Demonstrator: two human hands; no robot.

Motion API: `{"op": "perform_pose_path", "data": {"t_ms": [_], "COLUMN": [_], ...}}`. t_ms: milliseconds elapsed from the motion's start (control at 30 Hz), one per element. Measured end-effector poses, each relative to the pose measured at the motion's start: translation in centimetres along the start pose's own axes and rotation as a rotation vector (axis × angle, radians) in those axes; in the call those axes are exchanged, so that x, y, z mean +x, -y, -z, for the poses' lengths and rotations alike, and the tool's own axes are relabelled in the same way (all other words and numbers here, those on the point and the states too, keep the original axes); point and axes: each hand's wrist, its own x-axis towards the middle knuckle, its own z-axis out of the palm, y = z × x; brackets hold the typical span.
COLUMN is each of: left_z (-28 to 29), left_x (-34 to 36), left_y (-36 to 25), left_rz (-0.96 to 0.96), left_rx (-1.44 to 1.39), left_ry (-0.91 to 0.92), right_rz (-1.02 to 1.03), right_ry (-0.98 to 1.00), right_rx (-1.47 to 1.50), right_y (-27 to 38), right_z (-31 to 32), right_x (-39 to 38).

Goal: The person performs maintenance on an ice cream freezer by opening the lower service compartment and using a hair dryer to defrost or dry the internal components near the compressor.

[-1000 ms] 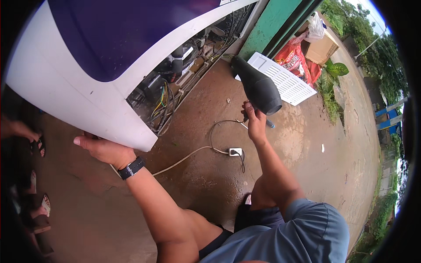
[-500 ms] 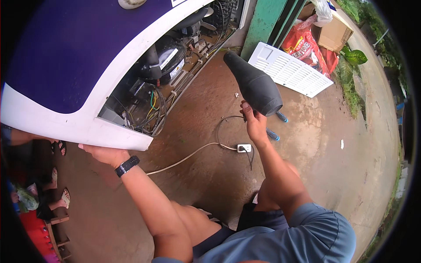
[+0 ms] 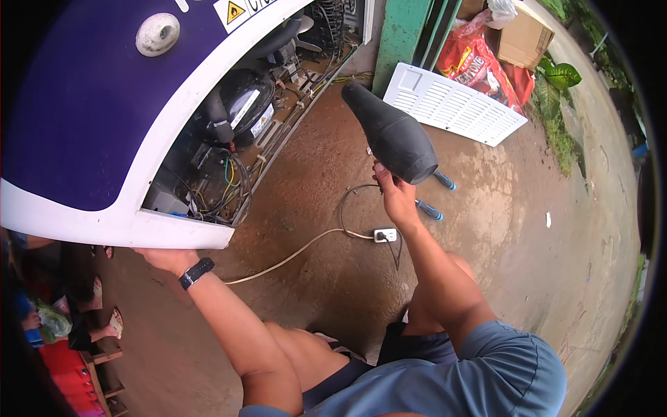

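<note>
In my right hand (image 3: pixel 398 197) a black hair dryer (image 3: pixel 397 139) is held by its handle, closed fingers round it. Its narrow nozzle points up and left, toward the open compartment of a purple and white cooling cabinet (image 3: pixel 174 220). My left hand (image 3: pixel 167 258), below a dark wristwatch (image 3: pixel 196 272), touches the cabinet's lower white edge; its fingers are mostly hidden there. Inside the compartment sit a round black compressor (image 3: pixel 240 108), copper-coloured pipes and loose wires (image 3: pixel 229 184). The dryer's thin dark cord (image 3: pixel 342 208) hangs toward a white socket block (image 3: pixel 385 235) on the ground.
A white slotted panel (image 3: pixel 455 104) leans by a green post (image 3: pixel 403 42). Two blue-handled tools (image 3: pixel 429 210) lie on the wet concrete. At the far right stand a red bag (image 3: pixel 479 66) and a cardboard box (image 3: pixel 524 38). Another person's feet (image 3: pixel 114 323) show at the left.
The cabinet has shifted slightly left and down in view, showing more of its top. The hair dryer has moved a little left, its nozzle still pointing up and left.
</note>
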Motion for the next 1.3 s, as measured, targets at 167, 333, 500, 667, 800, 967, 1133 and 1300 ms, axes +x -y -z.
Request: {"op": "perform_pose_path", "data": {"t_ms": [167, 333, 500, 667, 800, 967, 1133, 1300], "left_z": [0.4, 1.3, 1.2, 1.2, 1.1, 0.9, 1.0, 0.5], "left_x": [0.2, 1.2, 1.1, 1.3, 0.9, 0.6, 0.7, 0.2], "left_y": [0.6, 1.3, 1.2, 1.6, 1.4, 1.1, 1.0, 0.7], "left_rz": [-0.004, -0.007, 0.007, -0.049, -0.058, -0.026, -0.017, -0.006], "left_rx": [0.056, -0.019, -0.016, -0.019, -0.027, -0.008, -0.03, -0.072], "left_ry": [-0.013, 0.045, 0.03, 0.014, 0.024, 0.041, 0.025, 0.021], "right_rz": [-0.007, 0.054, 0.121, 0.081, 0.195, 0.267, 0.355, 0.314], "right_ry": [0.044, 0.072, 0.1, 0.175, 0.264, 0.302, 0.21, 0.274], "right_rx": [-0.061, -0.13, -0.199, -0.155, -0.26, -0.26, -0.295, -0.267], "right_y": [-0.1, -0.1, 0.5, 0.9, 2.5, 3.2, 4.2, 4.5], "right_z": [0.6, 0.3, -0.2, -1.0, -2.8, -4.6, -5.8, -5.2], "right_x": [0.1, 0.2, 0.0, 0.4, 1.0, 0.0, -0.8, -0.9]}}
